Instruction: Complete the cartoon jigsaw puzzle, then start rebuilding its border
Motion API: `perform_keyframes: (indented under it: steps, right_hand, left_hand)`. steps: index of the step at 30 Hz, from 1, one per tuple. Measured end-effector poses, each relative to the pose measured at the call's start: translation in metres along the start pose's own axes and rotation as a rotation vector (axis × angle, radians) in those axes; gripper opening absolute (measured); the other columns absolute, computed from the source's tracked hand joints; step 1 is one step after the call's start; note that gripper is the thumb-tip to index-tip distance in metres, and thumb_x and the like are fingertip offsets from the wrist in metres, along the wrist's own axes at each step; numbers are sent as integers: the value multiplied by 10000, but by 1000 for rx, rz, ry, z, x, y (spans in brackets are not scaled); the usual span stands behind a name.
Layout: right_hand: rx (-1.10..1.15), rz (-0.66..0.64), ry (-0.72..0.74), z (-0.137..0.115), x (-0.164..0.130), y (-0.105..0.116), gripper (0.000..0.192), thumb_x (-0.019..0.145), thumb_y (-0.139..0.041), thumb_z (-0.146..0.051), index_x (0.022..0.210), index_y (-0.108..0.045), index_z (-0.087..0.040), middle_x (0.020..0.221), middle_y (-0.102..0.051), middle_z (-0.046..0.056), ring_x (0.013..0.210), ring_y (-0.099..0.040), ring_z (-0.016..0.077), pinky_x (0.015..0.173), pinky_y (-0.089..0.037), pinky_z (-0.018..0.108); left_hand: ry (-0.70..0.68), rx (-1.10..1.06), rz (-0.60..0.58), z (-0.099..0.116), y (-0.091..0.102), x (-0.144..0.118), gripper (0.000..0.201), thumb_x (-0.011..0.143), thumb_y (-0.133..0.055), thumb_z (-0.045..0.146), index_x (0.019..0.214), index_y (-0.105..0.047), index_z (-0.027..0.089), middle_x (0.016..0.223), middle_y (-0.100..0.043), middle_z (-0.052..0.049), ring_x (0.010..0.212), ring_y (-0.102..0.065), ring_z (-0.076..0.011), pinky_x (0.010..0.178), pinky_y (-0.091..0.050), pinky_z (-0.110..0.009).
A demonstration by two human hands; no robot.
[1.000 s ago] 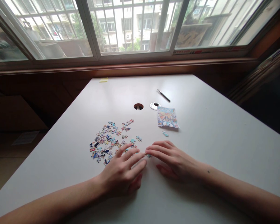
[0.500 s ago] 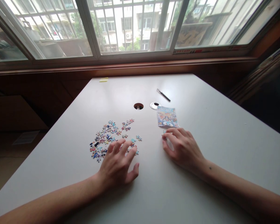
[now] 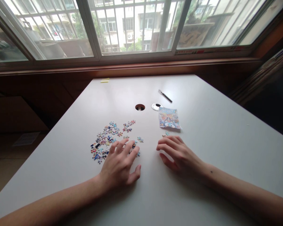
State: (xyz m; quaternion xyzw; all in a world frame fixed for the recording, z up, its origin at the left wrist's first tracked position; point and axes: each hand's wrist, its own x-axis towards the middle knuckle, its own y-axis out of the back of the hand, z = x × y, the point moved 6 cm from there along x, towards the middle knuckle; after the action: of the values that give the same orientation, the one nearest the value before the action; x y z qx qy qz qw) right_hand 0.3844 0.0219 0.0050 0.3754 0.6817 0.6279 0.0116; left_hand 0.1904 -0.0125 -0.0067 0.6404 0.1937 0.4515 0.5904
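Several small colourful puzzle pieces point(image 3: 109, 138) lie scattered on the white table point(image 3: 202, 131). My left hand point(image 3: 121, 164) rests flat with fingers spread, its fingertips on the near right edge of that scatter. My right hand point(image 3: 177, 153) lies on the table to the right, fingers apart and holding nothing. Just beyond its fingertips sit one or two loose pieces point(image 3: 166, 134). A small printed picture card point(image 3: 169, 118) lies farther back.
A black pen point(image 3: 165, 96) lies toward the table's far side. Near it are a round cable hole point(image 3: 139, 107) and its loose silver cover point(image 3: 156, 106). A yellow note point(image 3: 105, 80) sits at the far edge under the window.
My right hand went from beside my left hand out to the loose pieces below the card, then drew back a little left. My left hand shifted slightly back from the centre.
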Motion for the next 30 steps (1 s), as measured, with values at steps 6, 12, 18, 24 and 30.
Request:
perform_keyframes:
  steps: [6, 12, 18, 24, 30]
  right_hand:
    - [24, -100, 110, -11, -2, -9, 399, 926, -527, -154, 1324, -524, -164, 1280, -630, 126, 1184, -521, 270, 955, -445, 426]
    - [53, -68, 78, -7, -2, -9, 229, 937, -533, -138, 1138, -630, -189, 1170, -681, 93, 1117, -559, 248, 942, -457, 421]
    - [103, -42, -66, 7, -4, -10, 198, 945, -541, -156, 1123, -623, -187, 991, -667, 96, 930, -587, 222, 837, -494, 399]
    - [125, 9, -188, 24, -8, -8, 181, 955, -501, -151, 1029, -658, -203, 957, -645, 89, 889, -605, 218, 814, -501, 389]
    - [154, 91, -473, 55, -14, -2, 137, 941, -541, -230, 980, -672, -227, 874, -662, 54, 762, -615, 199, 737, -513, 360]
  left_hand:
    - [-205, -92, -57, 11, -4, 1, 364, 935, -507, 319, 1272, -586, 207, 1451, -528, -74, 1380, -410, -305, 1172, -164, -488]
    - [-295, -113, -45, 15, -3, 0, 391, 913, -537, 273, 1295, -575, 198, 1441, -541, -84, 1385, -419, -292, 1184, -177, -490]
    - [-287, -129, -16, 16, 0, 0, 315, 927, -518, 249, 1225, -605, 192, 1380, -590, -91, 1322, -481, -272, 1154, -203, -488]
    - [-279, -143, 17, 15, 2, -1, 307, 883, -557, 220, 1182, -622, 189, 1268, -651, -92, 1209, -546, -259, 1085, -277, -465]
    - [-266, -167, 47, 13, 2, -2, 274, 872, -573, 197, 1139, -630, 180, 1165, -680, -72, 1088, -587, -241, 1009, -311, -457]
